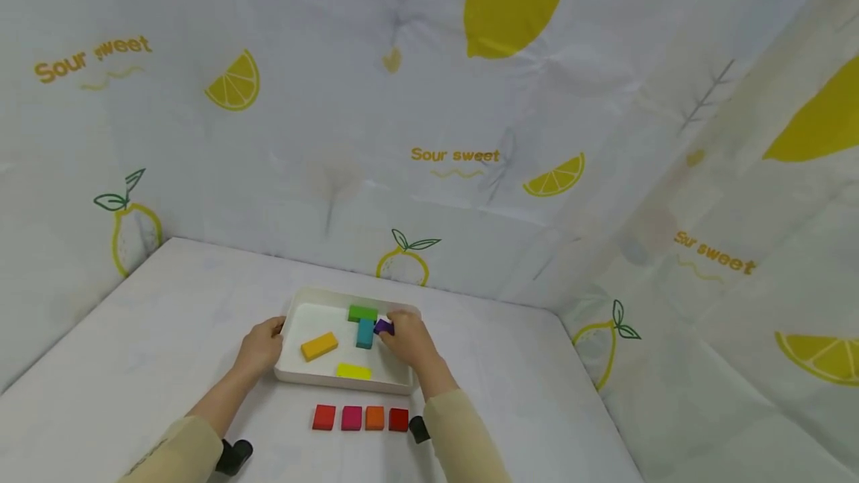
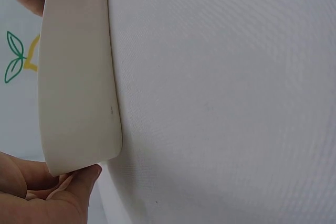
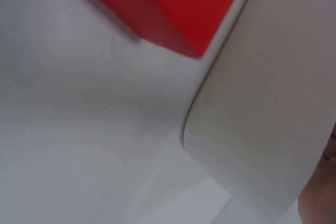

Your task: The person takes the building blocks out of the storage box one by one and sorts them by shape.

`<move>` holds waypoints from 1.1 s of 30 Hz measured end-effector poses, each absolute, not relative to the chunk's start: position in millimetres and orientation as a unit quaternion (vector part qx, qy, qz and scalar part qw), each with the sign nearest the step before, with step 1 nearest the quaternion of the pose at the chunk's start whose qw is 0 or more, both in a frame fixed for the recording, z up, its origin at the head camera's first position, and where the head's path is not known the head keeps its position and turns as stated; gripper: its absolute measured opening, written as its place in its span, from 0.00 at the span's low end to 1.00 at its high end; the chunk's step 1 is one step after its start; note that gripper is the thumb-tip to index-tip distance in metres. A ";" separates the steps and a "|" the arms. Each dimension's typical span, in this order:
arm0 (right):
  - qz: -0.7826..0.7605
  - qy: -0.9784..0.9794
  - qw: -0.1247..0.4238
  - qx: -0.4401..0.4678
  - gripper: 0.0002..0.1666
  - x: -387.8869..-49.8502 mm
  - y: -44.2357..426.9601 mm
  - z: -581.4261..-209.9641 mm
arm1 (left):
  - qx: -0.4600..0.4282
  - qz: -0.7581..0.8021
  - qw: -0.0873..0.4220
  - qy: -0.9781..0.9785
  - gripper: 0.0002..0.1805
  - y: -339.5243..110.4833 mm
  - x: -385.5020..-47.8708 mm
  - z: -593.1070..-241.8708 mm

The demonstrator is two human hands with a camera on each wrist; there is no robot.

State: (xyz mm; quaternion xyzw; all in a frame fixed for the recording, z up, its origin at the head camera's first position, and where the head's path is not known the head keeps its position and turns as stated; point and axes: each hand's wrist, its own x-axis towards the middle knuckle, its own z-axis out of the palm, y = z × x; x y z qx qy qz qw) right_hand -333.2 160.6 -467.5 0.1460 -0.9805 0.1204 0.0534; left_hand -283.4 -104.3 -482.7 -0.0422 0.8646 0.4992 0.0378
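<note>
A white tray stands on the table with several coloured blocks inside. My left hand grips the tray's left wall; in the left wrist view the thumb and fingers meet at its corner. My right hand reaches over the right side of the tray and pinches a purple block. Left of that block lie a blue block and a green block, close together. A yellow-orange block lies toward the left, and a yellow block near the front wall.
In front of the tray, a row holds a red block, a magenta block, an orange block and a dark red block. The white table meets a lemon-print cloth behind and at the sides.
</note>
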 end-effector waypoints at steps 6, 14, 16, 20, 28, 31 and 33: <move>0.117 -0.984 0.046 0.126 0.21 -334.6 161.9 -474.7 | -0.038 0.502 0.039 0.863 0.27 -102.0 -282.0 -483.5; 0.134 -0.986 0.026 0.097 0.23 -334.8 164.9 -476.6 | -0.040 0.507 0.039 0.860 0.27 -101.9 -283.5 -483.3; 0.126 -0.986 0.031 0.105 0.21 -334.0 165.7 -477.1 | -0.040 0.508 0.040 0.860 0.27 -102.0 -283.4 -483.1; 0.114 -0.986 0.043 0.111 0.19 -328.0 163.9 -478.3 | -0.041 0.508 0.043 0.859 0.27 -102.0 -283.6 -483.4; 0.075 -0.981 0.096 0.152 0.15 -314.1 153.6 -484.5 | -0.043 0.496 0.040 0.867 0.27 -103.3 -282.8 -483.5; 0.077 -0.981 0.100 0.149 0.14 -307.6 147.5 -485.3 | -0.044 0.493 0.041 0.868 0.27 -103.8 -282.5 -482.6; 0.080 -0.982 0.097 0.142 0.14 -303.7 143.5 -484.9 | -0.046 0.490 0.041 0.869 0.27 -104.6 -282.4 -482.1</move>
